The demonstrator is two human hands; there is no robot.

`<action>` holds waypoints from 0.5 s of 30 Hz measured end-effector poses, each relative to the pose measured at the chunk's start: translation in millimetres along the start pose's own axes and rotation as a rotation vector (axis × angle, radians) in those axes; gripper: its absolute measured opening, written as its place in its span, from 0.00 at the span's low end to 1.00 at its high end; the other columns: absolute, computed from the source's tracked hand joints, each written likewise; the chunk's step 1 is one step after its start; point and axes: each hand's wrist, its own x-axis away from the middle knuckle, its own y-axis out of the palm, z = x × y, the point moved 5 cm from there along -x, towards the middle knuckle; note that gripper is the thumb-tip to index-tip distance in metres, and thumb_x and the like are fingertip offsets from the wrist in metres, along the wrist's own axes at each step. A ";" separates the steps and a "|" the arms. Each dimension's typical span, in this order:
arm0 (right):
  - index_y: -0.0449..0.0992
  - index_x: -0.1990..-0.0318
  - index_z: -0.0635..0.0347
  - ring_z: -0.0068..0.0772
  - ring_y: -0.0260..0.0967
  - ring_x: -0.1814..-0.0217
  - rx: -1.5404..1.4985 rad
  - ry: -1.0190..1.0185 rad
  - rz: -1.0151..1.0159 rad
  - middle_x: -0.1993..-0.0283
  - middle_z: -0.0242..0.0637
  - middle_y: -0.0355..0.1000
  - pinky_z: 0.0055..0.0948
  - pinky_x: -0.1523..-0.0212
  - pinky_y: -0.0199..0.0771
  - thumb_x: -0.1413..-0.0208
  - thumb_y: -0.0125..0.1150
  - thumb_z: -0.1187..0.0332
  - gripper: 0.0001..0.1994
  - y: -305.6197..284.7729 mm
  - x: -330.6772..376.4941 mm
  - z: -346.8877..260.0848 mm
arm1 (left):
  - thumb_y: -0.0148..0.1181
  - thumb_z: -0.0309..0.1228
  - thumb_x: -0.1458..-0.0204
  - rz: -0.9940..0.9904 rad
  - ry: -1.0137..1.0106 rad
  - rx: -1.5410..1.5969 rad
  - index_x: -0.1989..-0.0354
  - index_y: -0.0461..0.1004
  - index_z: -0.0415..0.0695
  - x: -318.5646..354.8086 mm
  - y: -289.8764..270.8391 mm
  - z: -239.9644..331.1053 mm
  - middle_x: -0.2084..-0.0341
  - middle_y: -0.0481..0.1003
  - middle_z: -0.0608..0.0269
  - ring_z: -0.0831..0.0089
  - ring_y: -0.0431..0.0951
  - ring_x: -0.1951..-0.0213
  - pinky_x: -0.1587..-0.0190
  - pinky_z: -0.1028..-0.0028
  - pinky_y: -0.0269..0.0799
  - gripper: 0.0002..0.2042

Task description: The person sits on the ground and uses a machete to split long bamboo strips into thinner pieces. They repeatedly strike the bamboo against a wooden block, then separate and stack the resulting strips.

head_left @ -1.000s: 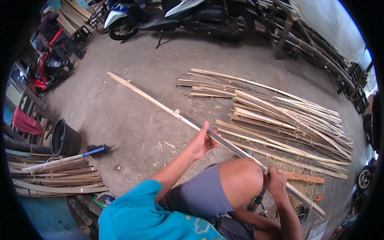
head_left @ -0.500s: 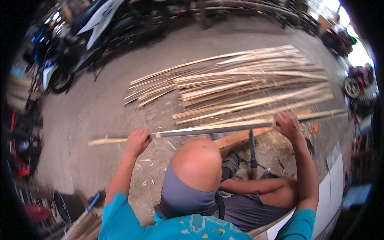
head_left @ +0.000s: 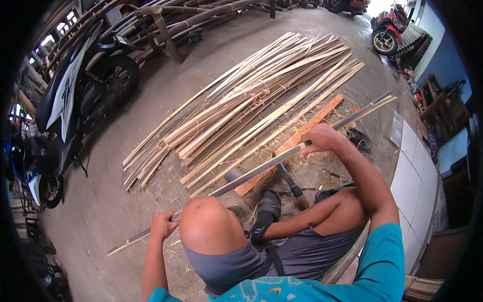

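A long bamboo strip [head_left: 251,173], dark on one face and pale along the edge, slants from near left to far right across my raised knee. My left hand [head_left: 163,225] is closed round its nearer part, left of the knee. Farther up the strip, my right hand [head_left: 322,138] grips it with the fingers wrapped over. The knee hides a short stretch between the hands. Below the strip, a blade tool with a dark handle [head_left: 289,181] leans on an orange-brown plank [head_left: 324,110]. Pale shavings [head_left: 327,163] lie under my right forearm.
Many split bamboo strips [head_left: 226,116] lie spread on the concrete floor [head_left: 100,201] ahead. A motorcycle [head_left: 65,100] stands at the left, a red one [head_left: 387,32] at the far right. Bamboo poles [head_left: 201,15] are stacked at the back. White tiles [head_left: 410,196] edge my right side.
The view has turned, so the floor strips now slant up to the right. The held strip went from nearly level to steeply slanted, left hand lower, right hand higher. Both hands still grip it.
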 end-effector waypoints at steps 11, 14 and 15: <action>0.76 0.60 0.58 0.49 0.72 0.56 0.285 0.102 0.448 0.61 0.50 0.73 0.45 0.50 0.65 0.44 0.58 0.35 0.30 -52.9 3.1 -4.0 | 0.69 0.43 0.51 0.105 0.013 0.425 0.80 0.72 0.37 -24.9 7.1 9.9 0.89 0.62 0.55 0.76 0.60 0.82 0.79 0.67 0.59 0.21; 0.68 0.49 0.61 0.44 0.66 0.47 0.314 0.264 0.783 0.49 0.51 0.67 0.44 0.43 0.63 0.41 0.58 0.38 0.32 -76.5 -2.9 -25.0 | 0.69 0.44 0.48 0.115 -0.170 0.483 0.81 0.69 0.37 -55.7 14.6 22.4 0.89 0.59 0.58 0.79 0.57 0.80 0.80 0.68 0.56 0.23; 0.65 0.45 0.63 0.43 0.63 0.43 0.057 0.388 0.653 0.47 0.51 0.65 0.42 0.42 0.64 0.40 0.57 0.38 0.34 -74.5 -14.7 -23.8 | 0.69 0.45 0.47 0.109 -0.246 0.486 0.81 0.68 0.37 -69.1 18.3 30.0 0.88 0.58 0.59 0.79 0.57 0.80 0.80 0.68 0.56 0.24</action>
